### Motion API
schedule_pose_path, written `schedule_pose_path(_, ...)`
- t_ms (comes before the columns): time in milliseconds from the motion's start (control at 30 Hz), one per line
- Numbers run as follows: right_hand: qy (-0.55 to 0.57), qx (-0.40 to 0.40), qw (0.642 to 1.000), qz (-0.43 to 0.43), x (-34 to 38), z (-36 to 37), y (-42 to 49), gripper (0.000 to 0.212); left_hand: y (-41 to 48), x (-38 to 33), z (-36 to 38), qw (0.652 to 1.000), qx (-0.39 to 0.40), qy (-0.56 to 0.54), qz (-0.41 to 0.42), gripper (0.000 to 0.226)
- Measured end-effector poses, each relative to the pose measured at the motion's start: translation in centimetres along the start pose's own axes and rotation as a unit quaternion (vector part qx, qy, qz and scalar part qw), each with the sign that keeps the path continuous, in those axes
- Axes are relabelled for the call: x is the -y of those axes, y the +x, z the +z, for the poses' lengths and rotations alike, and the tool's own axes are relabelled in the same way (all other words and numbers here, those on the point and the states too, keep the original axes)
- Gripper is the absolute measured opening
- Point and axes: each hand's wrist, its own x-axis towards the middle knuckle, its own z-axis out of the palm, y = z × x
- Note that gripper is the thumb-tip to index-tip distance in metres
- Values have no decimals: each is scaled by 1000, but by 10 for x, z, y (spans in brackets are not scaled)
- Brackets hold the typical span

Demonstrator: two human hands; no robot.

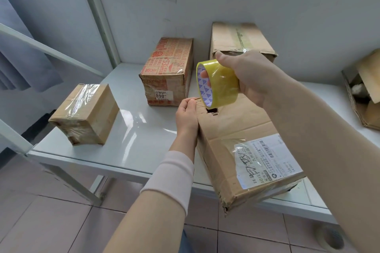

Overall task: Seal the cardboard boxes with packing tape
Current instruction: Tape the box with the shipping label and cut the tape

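Cardboard boxes stand on a white table, listed here from the left.

1. Small box: clear tape already runs across its top.
2. Printed box: closed, set toward the rear.
3. Left hand: thumb and forefinger pinch a thin edge just beside the roll. This is judged to be the free end of the tape; the clear strip itself barely shows.
4. Tape roll: yellow-tinted, held in the air above the far end of the large box.
5. Right hand: grasps the roll, fingers through the core, thumb over the outer face.
6. Large box: lies beneath both hands with its flaps closed and a shipping label on the near part of its top. Its near corner overhangs the table edge. A torn hole sits in the top at the far end.
7. Rear box: closed, with old tape along its seam.
8. Open box: far right, flap raised.

Step in hand, as judged: starting a strip for the large box.

Next move calls for:
- drawing out enough tape to reach past the far edge;
- pressing the free end down over that edge, covering the hole;
- keeping the strip taut and in line with the seam while the roll travels toward the label.
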Motion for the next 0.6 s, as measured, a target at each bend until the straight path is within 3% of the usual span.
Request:
schedule_pose_path(200, 28, 66, 997, -20, -14, -2, 12, 23, -3, -1, -1, 1000, 8, -12, -5, 24)
schedule_pose_path(400, 36, 70, 996, -30, -31, 6, 37, 16, -4, 1, -3, 999, 24, -25, 4, 23)
schedule_pose_path(600, 58, 63, 996, -29, -55, 9, 54, 24, -1, 6, -5, 999, 39, -22, 27, 25)
